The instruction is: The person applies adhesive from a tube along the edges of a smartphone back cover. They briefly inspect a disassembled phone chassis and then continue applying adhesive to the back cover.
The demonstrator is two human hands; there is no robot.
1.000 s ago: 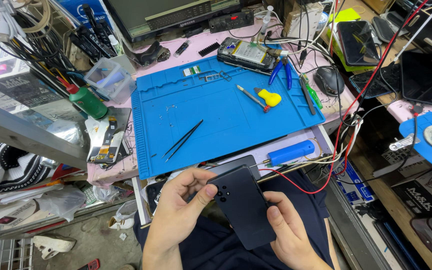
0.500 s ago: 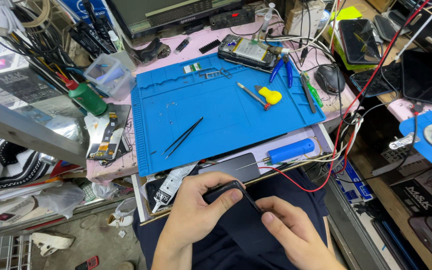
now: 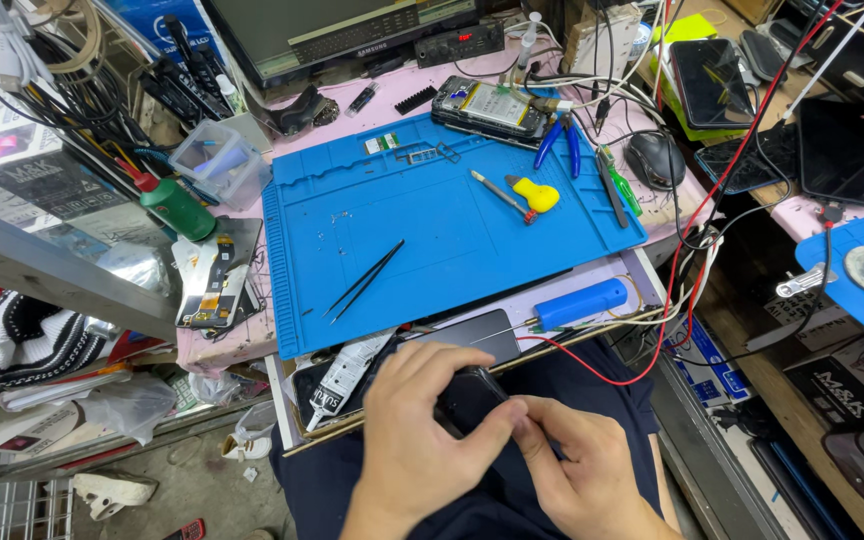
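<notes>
Left hand [image 3: 414, 420] curled over dark phone [image 3: 467, 398], grip closed, right hand [image 3: 577, 465] pinching its edge, apparently, palms down

You are holding the phone [image 3: 469, 398] low over your lap, your left hand [image 3: 414, 440] lying over its left side and your right hand [image 3: 580, 470] sitting just right of it, thumbs touching at its near edge. Behind them a drawer [image 3: 287, 400] is sticking out from under the surface [image 3: 252, 335], carrying a glue tube [image 3: 340, 378] at left, a flat panel [image 3: 472, 335] in the middle and a cylinder [image 3: 582, 303] at right. Farther back the work mat [image 3: 432, 210] is lying on the surface, bearing tweezers [image 3: 364, 281] near its front left, a screwdriver [image 3: 502, 196] right of centre, and an opened handset [image 3: 489, 108] sitting at its rear edge.
</notes>
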